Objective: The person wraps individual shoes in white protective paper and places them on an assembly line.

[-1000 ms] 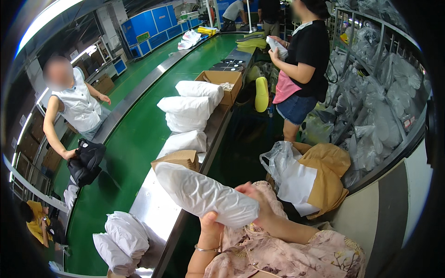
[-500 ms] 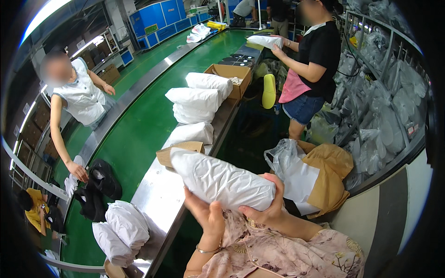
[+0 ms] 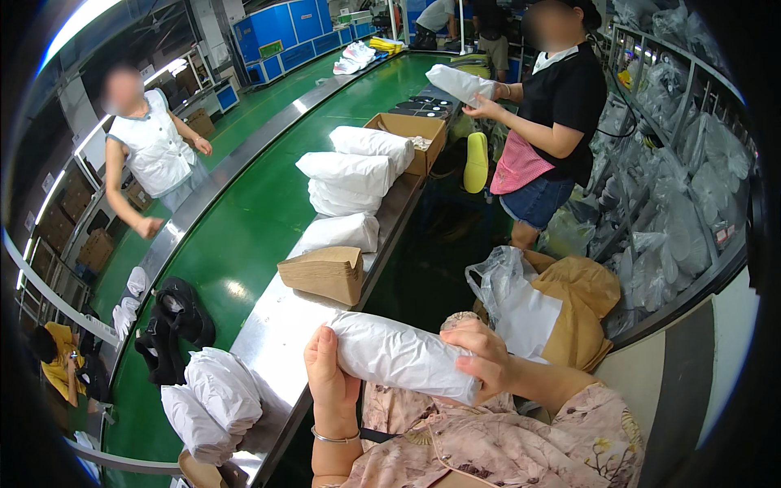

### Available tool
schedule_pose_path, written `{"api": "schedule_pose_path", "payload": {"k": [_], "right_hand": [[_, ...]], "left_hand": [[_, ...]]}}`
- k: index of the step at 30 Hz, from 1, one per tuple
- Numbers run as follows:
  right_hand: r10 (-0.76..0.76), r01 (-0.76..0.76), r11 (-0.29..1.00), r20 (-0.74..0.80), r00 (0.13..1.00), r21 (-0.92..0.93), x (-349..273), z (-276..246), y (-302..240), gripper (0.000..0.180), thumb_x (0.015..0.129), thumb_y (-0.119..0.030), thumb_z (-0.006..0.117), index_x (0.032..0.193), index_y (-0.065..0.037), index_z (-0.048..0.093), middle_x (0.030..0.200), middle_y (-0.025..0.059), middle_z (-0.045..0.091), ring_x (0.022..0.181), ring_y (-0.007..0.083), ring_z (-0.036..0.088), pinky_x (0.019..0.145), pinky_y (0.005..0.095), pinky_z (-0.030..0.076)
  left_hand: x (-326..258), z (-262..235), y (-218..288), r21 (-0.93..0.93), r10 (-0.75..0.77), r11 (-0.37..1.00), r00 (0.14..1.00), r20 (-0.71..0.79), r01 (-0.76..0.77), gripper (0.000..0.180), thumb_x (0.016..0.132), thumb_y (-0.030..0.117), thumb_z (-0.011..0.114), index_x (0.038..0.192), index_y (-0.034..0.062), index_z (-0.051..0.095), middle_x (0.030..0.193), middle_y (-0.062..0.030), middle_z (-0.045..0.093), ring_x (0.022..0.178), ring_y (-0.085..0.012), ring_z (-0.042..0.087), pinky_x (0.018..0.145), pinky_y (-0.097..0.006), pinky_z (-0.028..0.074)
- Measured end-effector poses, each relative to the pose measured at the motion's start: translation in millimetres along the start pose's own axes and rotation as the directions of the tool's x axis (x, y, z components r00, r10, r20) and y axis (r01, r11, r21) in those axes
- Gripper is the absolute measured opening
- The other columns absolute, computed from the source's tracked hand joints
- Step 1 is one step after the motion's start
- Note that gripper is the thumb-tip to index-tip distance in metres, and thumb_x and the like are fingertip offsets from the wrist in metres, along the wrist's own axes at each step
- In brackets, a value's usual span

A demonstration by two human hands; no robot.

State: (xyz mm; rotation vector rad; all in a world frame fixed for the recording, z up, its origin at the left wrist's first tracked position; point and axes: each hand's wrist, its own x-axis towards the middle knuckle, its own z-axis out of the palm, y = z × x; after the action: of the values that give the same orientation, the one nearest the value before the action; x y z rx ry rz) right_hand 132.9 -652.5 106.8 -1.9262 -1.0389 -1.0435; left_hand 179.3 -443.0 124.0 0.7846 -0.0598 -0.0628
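Note:
Between my two hands is a long bundle wrapped in white paper [image 3: 399, 354], held in front of my body; the wrapping hides what is inside. My left hand [image 3: 331, 370] grips its left end, thumb pointing up. The right end is in my right hand [image 3: 482, 358], with the fingers curled over the top. Just beyond the bundle, a stack of brown paper pieces [image 3: 321, 275] lies on the metal ledge [image 3: 272, 329]. More white wrapped bundles [image 3: 346, 175] are piled farther along that ledge, and others [image 3: 215, 398] sit at its near left.
Black shoes [image 3: 183, 313] stand on the green conveyor belt [image 3: 220, 252]. A cardboard box [image 3: 407, 138] is at the far end of the ledge. One person stands across the belt; another, at the right, holds a white bundle [image 3: 460, 84]. Bags [image 3: 561, 309] lie to my right.
My hands have lowered the bundle toward me, uncovering the brown stack. My right hand's fingers have moved over its top. Across the belt, the person's hand has left the black shoes.

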Motion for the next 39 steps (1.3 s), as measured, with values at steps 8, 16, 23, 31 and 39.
{"api": "schedule_pose_path", "payload": {"k": [8, 16, 23, 31, 39], "right_hand": [[0.432, -0.359, 0.873, -0.181, 0.884, 0.328, -14, 57, -30, 0.078, 0.064, -0.018, 0.08, 0.121, 0.001, 0.03, 0.104, 0.0205, 0.048, 0.088, 0.0269, 0.053, 0.077, 0.0367, 0.044], [0.63, -0.664, 0.623, 0.239, 0.739, 0.413, -29, 32, -34, 0.097, 0.06, -0.037, 0.08, 0.127, 0.002, 0.023, 0.117, 0.0173, 0.04, 0.104, 0.0249, 0.045, 0.088, 0.0386, 0.039], [0.648, -0.672, 0.624, 0.217, 0.73, 0.399, -24, 60, -55, 0.092, 0.059, -0.034, 0.073, 0.127, 0.003, 0.024, 0.114, 0.0167, 0.041, 0.103, 0.0257, 0.046, 0.089, 0.0381, 0.039], [0.719, -0.745, 0.504, 0.266, 0.642, 0.437, 4, 113, -47, 0.082, 0.06, -0.014, 0.072, 0.128, -0.001, 0.028, 0.116, 0.0123, 0.043, 0.105, 0.0219, 0.045, 0.092, 0.0337, 0.038], [0.437, -0.53, 0.653, 0.303, 0.847, 0.541, 8, 187, -87, 0.086, 0.066, -0.025, 0.075, 0.13, 0.002, 0.025, 0.123, 0.0157, 0.037, 0.109, 0.0242, 0.044, 0.093, 0.0348, 0.037]], "left_hand": [[0, 13, 9, -0.114, 0.027, 0.993, 1.0, 0.002, -0.026, 0.054, 0.08, 0.038, 0.051, 0.11, -0.0064, 0.051, 0.112, -0.0211, 0.054, 0.105, -0.0297, 0.054, 0.095, -0.041, 0.04], [-4, -30, 1, -0.283, -0.165, 0.942, 0.983, 0.078, 0.181, 0.045, 0.083, 0.033, 0.049, 0.105, -0.0069, 0.054, 0.101, -0.0198, 0.06, 0.092, -0.0273, 0.059, 0.086, -0.038, 0.047], [-25, -44, 28, -0.272, -0.181, 0.943, 0.981, 0.073, 0.194, 0.057, 0.09, 0.042, 0.038, 0.116, -0.007, 0.049, 0.117, -0.0182, 0.054, 0.105, -0.0242, 0.054, 0.093, -0.036, 0.043], [-87, -112, 32, 0.704, 0.572, 0.644, 0.8, -0.182, -0.3, 0.029, 0.096, 0.019, 0.038, 0.102, -0.0039, 0.054, 0.113, -0.0151, 0.054, 0.103, -0.0203, 0.052, 0.091, -0.03, 0.04], [-185, -167, 83, 0.973, 0.973, -0.225, 0.03, 0.227, -0.054, 0.013, 0.089, 0.0, 0.041, 0.1, -0.003, 0.047, 0.103, -0.0192, 0.054, 0.094, -0.0245, 0.054, 0.086, -0.033, 0.044]]}}
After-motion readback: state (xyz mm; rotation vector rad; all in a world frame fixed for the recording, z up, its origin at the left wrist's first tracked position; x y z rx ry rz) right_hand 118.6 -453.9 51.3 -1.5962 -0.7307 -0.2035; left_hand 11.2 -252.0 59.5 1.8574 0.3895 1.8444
